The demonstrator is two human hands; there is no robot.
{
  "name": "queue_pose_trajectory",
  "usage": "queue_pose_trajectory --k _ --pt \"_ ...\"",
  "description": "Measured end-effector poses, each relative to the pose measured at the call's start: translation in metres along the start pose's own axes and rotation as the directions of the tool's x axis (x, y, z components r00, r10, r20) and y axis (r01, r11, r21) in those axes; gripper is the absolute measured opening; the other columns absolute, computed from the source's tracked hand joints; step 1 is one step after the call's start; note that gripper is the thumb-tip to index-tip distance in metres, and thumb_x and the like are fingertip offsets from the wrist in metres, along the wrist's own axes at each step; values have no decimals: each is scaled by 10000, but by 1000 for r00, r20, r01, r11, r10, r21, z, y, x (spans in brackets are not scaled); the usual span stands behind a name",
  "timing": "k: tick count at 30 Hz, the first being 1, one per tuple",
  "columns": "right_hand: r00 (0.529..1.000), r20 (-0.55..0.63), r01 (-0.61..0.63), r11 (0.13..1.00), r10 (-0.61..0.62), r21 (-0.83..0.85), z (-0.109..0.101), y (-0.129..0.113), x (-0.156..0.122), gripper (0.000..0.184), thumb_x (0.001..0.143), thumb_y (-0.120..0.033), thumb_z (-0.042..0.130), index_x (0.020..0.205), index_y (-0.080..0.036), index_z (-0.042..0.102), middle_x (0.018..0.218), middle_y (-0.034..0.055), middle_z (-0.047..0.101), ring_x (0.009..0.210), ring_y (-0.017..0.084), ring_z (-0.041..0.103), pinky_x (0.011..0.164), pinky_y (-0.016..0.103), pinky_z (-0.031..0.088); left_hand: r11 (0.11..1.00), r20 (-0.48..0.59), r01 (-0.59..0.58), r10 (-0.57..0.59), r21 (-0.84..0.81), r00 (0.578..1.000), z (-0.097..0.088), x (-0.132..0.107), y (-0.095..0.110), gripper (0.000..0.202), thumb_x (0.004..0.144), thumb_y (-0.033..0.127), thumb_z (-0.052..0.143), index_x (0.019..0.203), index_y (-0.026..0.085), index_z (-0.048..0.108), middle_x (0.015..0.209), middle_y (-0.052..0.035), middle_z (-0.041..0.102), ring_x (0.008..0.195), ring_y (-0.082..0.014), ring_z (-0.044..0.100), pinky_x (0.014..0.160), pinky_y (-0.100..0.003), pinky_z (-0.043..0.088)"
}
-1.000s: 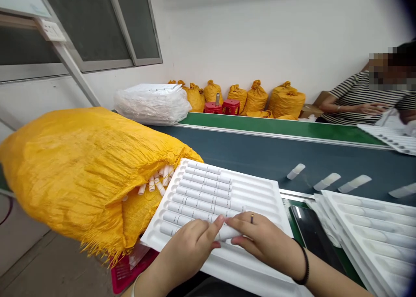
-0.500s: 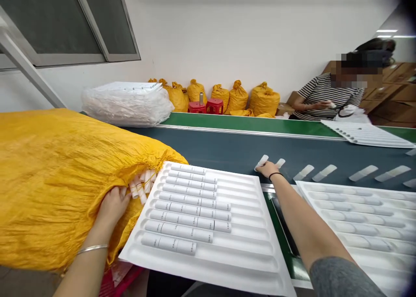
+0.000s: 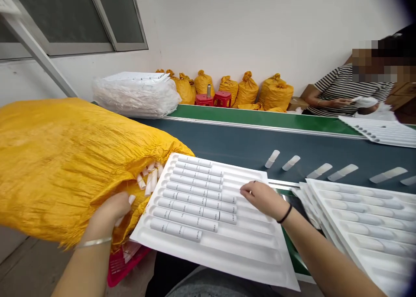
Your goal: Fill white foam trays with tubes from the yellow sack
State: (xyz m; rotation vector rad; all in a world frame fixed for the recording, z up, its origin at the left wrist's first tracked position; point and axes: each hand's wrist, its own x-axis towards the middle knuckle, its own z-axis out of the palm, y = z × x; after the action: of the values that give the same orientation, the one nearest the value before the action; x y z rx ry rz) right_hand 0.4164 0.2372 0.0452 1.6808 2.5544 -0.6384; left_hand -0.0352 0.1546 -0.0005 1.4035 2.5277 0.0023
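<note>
A white moulded tray lies in front of me, several of its grooves filled with white tubes. My left hand is at the mouth of a big yellow woven sack, fingers curled on a white tube at the opening, where more tubes spill out. Over the tray's upper right part hovers my right hand, fingers loosely bent and nothing visible in them. Beyond it, clear caps lie in a row on the dark conveyor belt.
A stack of white trays sits at my right. A red basket is under the sack. Across the belt a person in a striped shirt handles white items beside more trays. A plastic-wrapped bundle and yellow sacks line the far side.
My right hand has come back from the caps on the belt to above the tray. My left hand has slid lower along the sack's mouth and closed on a tube.
</note>
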Motion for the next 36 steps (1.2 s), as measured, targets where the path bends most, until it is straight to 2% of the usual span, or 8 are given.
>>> queue_pose_trajectory --k 12,15,19,23,27,30,33,36 --pt "972 -86 214 974 -220 -71 51 3 6 227 862 -236 496 986 -131 655 965 123 646 819 252 633 727 357 486 937 -246 158 -241 -312 939 -30 -104 -3 582 889 510 371 1310 109 350 1001 -189 660 899 -351 658 752 -433 490" --pt "971 -166 173 985 -175 -28 41 3 -4 238 878 -304 464 1003 -141 584 841 93 629 683 229 603 626 357 471 870 -309 -52 -117 -490 944 -38 -125 -1 449 898 472 417 1238 178 406 995 -136 667 929 -319 652 771 -420 495" --pt "956 -208 249 946 -206 206 22 -24 -24 262 892 -342 451 1085 -187 537 873 66 607 717 192 584 632 325 475 414 -563 -649 324 -638 760 -27 -137 34 253 883 242 545 1126 259 475 1122 -67 638 1092 -228 584 963 -387 432" --pt "915 -195 404 797 -354 450 16 -62 -42 238 905 -306 461 1110 -211 535 897 52 594 750 167 556 661 301 479 -23 -648 -714 439 -700 622 -7 -143 92 289 834 99 599 1057 273 541 1134 -39 599 1112 -189 544 987 -341 417" --pt "885 -285 460 592 -369 662 17 -74 -52 244 931 -335 479 1146 -234 531 953 45 601 806 159 564 732 304 494 -83 -574 -630 517 -772 635 3 -150 125 325 848 127 605 1135 273 562 1086 -40 589 1063 -174 549 947 -298 434" --pt "883 -354 469 621 -309 628 15 -70 -53 270 930 -338 504 1184 -256 544 1024 49 609 839 162 566 768 317 488 -75 -476 -509 489 -858 731 8 -150 132 244 871 183 606 1106 248 605 1052 -39 625 1011 -151 570 914 -254 440" --pt "923 -291 380 716 -252 585 15 -68 -50 255 919 -340 525 1145 -238 585 935 50 617 797 166 561 738 322 485 -350 -370 -251 332 -902 868 11 -149 139 296 856 285 646 1139 286 558 982 -13 677 959 -134 620 839 -234 484" --pt "932 -199 340 536 -304 772 19 -70 -45 257 935 -366 498 1119 -206 577 850 42 612 749 154 591 692 301 516 -500 -264 -103 263 -860 928 12 -148 146 555 789 283 725 1262 350 442 966 4 704 900 -129 659 799 -250 519"
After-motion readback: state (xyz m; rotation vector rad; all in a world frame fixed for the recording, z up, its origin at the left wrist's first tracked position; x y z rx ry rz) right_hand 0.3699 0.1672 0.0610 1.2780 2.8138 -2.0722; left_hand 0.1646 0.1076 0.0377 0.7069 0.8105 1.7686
